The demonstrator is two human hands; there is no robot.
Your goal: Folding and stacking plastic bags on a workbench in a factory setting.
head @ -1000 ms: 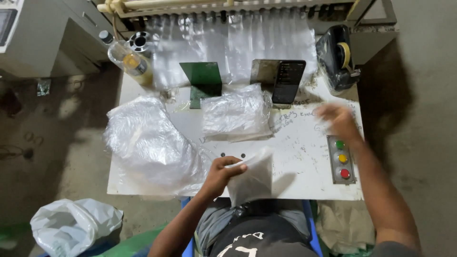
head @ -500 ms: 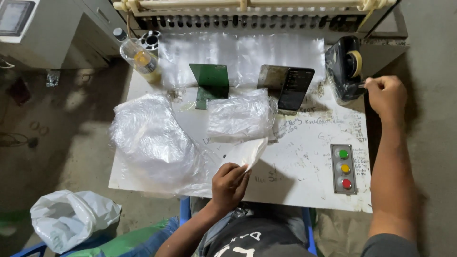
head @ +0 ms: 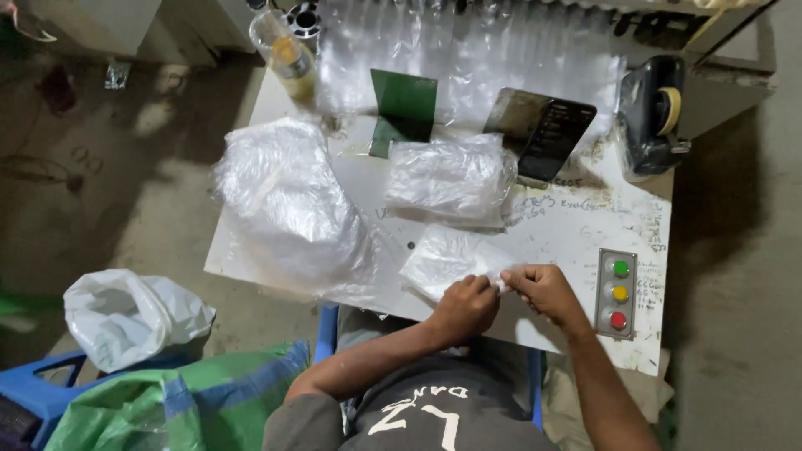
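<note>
A small clear plastic packet (head: 447, 257) with white contents lies on the white worktable (head: 568, 234) near its front edge. My left hand (head: 464, 307) pinches the packet's near right corner. My right hand (head: 543, 290) meets it there, its fingertips closed on the same edge of the packet. A flat stack of clear bags (head: 449, 178) lies just beyond the packet. A big crumpled heap of clear plastic (head: 288, 209) covers the table's left side.
A tape dispenser (head: 653, 117) stands at the back right, a dark phone (head: 555, 139) and a green card (head: 404, 110) at the back. A three-button box (head: 619, 293) sits right of my hands. A bottle (head: 286, 57), a white sack (head: 125, 316) and a blue stool (head: 38, 388) are at left.
My right hand has come back from the tape dispenser to the packet's edge beside my left hand. The packet now lies flat instead of being held up.
</note>
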